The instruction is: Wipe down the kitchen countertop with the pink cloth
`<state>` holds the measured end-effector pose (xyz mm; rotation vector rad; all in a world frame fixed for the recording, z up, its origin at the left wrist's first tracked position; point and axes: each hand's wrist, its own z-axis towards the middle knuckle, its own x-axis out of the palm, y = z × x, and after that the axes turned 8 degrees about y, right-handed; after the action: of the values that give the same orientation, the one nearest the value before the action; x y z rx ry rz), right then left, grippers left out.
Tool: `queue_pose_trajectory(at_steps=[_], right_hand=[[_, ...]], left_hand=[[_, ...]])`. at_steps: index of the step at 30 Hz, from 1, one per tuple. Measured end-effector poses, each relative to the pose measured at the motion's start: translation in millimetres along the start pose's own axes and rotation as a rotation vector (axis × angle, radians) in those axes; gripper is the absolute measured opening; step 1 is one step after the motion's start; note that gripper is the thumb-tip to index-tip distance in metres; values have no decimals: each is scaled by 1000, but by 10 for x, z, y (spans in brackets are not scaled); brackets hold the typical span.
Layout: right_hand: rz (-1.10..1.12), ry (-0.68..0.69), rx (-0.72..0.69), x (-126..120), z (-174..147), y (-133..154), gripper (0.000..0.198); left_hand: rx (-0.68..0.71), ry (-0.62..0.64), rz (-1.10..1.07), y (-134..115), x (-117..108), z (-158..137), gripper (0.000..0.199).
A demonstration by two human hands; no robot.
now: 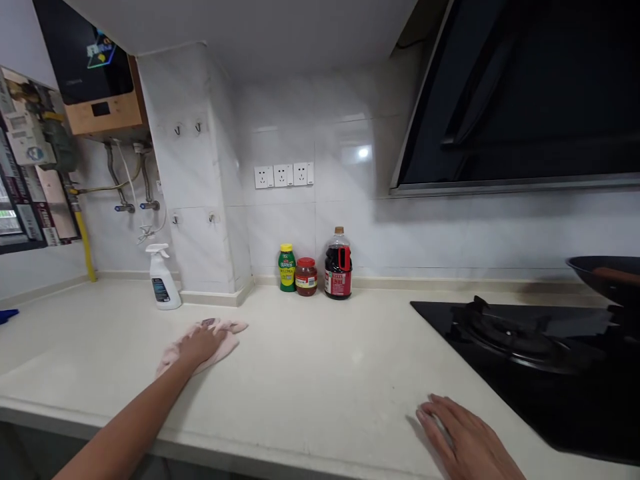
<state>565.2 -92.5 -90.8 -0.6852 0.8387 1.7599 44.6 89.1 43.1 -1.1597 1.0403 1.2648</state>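
Note:
My left hand (201, 345) presses down on a pink cloth (227, 343), which lies bunched and spread on the pale countertop (310, 380). The cloth shows on both sides of the fingers, and a small dark label sits at its far edge. Low on the right, my right hand (463, 437) hovers or rests near the counter's front with its fingers slightly bent and apart, holding nothing. Behind the cloth, a white spray bottle (164, 283) stands upright by the wall pillar.
Against the back wall stand a green bottle with a yellow cap (287, 270), a red-lidded jar (306, 277) and a dark sauce bottle (339, 267). A black gas stove (500, 373) with a wok (600, 277) fills the right side, under a range hood (525, 100).

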Motion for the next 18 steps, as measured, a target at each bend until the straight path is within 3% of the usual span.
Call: queue_pose_trajectory(at_steps=[6,12,15,18], right_hand=[[94,-52,125,-34,-42,136,45],[277,-109,226,-173,29,243,50],[369,-133,228,-243,52,261,51],[461,-106,215,-295,60,242,54]], left_hand=[[192,131,-36,-1349,229,-92,59],[552,225,-69,-2699,319,-652,58],[727,270,-91,-3166,340,-1044,63],[889,314,-114,-3415,346,-1419,64]])
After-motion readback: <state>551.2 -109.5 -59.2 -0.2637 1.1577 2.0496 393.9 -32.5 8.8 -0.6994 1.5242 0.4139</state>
